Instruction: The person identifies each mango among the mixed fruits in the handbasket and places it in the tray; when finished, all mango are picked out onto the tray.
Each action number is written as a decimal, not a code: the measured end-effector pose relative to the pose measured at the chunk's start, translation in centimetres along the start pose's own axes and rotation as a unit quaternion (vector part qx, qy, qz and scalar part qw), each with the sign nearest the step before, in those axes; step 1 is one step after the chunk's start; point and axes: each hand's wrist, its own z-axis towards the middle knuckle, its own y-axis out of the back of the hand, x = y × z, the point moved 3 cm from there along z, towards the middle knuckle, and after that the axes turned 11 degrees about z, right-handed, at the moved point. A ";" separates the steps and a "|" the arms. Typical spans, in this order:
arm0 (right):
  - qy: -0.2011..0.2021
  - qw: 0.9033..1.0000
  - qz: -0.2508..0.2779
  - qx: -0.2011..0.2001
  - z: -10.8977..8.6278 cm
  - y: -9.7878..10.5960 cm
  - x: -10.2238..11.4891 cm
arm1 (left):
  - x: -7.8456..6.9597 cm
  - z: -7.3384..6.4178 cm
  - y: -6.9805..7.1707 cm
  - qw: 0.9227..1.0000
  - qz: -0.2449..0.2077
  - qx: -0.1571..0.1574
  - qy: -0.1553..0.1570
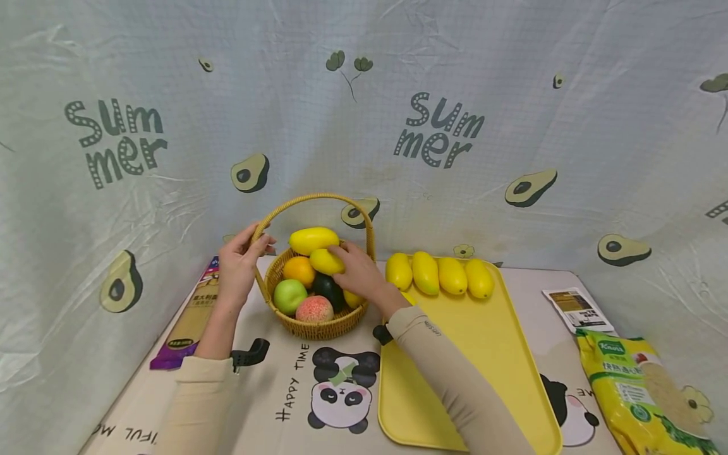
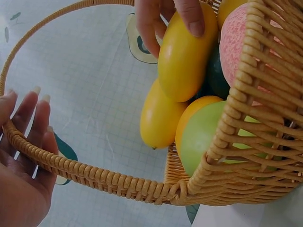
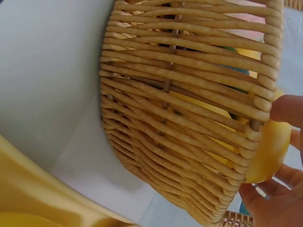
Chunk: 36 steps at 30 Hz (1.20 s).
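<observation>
A wicker basket (image 1: pixel 324 328) with an arched handle (image 1: pixel 318 196) holds fruit: a green apple (image 1: pixel 290 296), an orange (image 1: pixel 299 270), a pinkish peach (image 1: pixel 315 309), a dark green avocado-like fruit (image 1: pixel 327 289) and yellow mangoes. My left hand (image 1: pixel 239 262) holds the left side of the handle, thumb on one side and fingers on the other. Over the basket's back right, my right hand (image 1: pixel 359 270) grips a mango (image 2: pixel 184 56). Another mango (image 1: pixel 314 240) lies beside it at the back rim. In the right wrist view, the basket wall (image 3: pixel 184 94) hides part of the gripped mango (image 3: pixel 270 153).
Right of the basket lies a yellow tray (image 1: pixel 483 354), with several mangoes (image 1: pixel 425 273) along its far end. A yellow Knorr bag (image 1: pixel 643 385) and a small packet (image 1: pixel 577 309) lie farther right. A purple-ended pasta pack (image 1: pixel 184 332) lies at left. A printed curtain (image 1: pixel 318 126) stands behind.
</observation>
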 end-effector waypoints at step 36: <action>0.020 0.999 0.013 0.028 -4.8 2.5 -1.0 | 0.0 -0.2 -0.5 1.000 -0.006 -0.013 0.008</action>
